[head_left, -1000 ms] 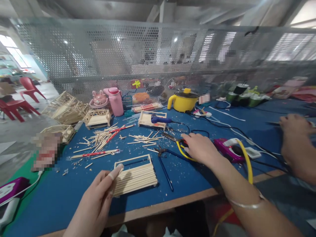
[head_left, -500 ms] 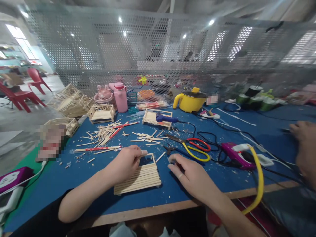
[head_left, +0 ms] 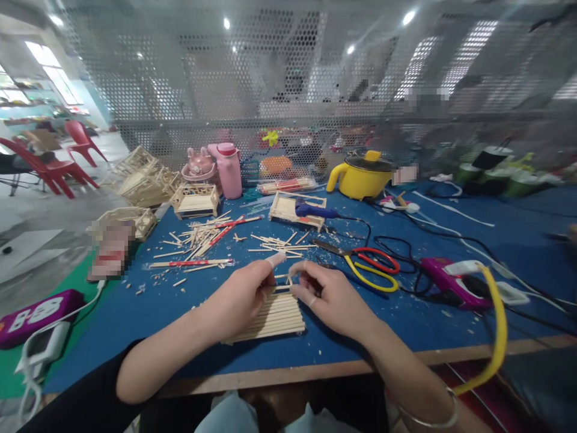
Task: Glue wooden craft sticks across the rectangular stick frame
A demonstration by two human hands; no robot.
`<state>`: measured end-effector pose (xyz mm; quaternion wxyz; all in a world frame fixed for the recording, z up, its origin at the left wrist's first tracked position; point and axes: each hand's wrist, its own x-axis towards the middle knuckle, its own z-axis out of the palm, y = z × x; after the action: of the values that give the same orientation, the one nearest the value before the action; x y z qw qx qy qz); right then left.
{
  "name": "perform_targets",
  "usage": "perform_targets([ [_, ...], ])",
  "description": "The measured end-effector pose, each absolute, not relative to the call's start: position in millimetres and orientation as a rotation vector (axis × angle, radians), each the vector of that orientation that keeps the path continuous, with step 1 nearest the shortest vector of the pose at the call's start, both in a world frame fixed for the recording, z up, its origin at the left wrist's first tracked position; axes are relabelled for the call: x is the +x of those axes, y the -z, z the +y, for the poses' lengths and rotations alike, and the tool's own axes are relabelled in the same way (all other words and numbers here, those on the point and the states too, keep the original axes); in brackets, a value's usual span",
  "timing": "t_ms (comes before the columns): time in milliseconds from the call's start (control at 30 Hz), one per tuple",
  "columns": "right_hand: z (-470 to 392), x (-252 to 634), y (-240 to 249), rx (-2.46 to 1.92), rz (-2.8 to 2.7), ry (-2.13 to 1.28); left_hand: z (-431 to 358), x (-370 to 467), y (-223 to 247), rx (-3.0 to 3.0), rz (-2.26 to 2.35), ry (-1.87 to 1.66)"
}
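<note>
A flat panel of wooden sticks [head_left: 274, 317], laid side by side, rests near the front edge of the table. Along its far side stands a low rail of thin sticks. My left hand [head_left: 241, 294] covers the panel's left part, its fingers closed on the rail. At the rail's right corner, the thumb and fingers of my right hand [head_left: 333, 294] pinch a short upright stick [head_left: 290, 279]. White wraps show on some fingertips. The finger contacts are partly hidden.
Loose sticks [head_left: 282, 245], scissors [head_left: 369, 264] and a blue hot glue gun [head_left: 315, 209] on a small stick frame lie beyond my hands. A yellow pot [head_left: 365, 177] and pink bottle [head_left: 229, 171] stand farther back. A purple power strip [head_left: 451, 285] with cords is at right.
My right hand has moved left from the bare table to the rail's corner and closed there. My left hand stays at the panel. The other person's hand at right has mostly left view.
</note>
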<state>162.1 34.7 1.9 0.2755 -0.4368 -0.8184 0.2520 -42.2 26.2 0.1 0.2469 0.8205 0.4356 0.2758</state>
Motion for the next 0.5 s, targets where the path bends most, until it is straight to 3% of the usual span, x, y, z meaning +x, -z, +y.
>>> perform_targets([
  [133, 37.4, 160.1, 0.8, -1.093, -2.226, -0.605, 21.6, -54.7, -10.6, 2.253, 1.206, -0.8],
  [233, 39.5, 161.9, 6.7, -1.118, -2.178, -0.571, 5.2, -80.2, -7.3, 2.052, 1.491, -1.089],
  [333, 41.0, 164.3, 11.7, -1.135, -2.203, -0.582, -21.8, -101.2, 17.1, 1.623, 1.822, -1.344],
  [500, 42.4, 164.5, 15.8, -1.147, -2.259, -0.582, -54.8, -95.7, 59.7, 1.571, 1.786, -1.253],
])
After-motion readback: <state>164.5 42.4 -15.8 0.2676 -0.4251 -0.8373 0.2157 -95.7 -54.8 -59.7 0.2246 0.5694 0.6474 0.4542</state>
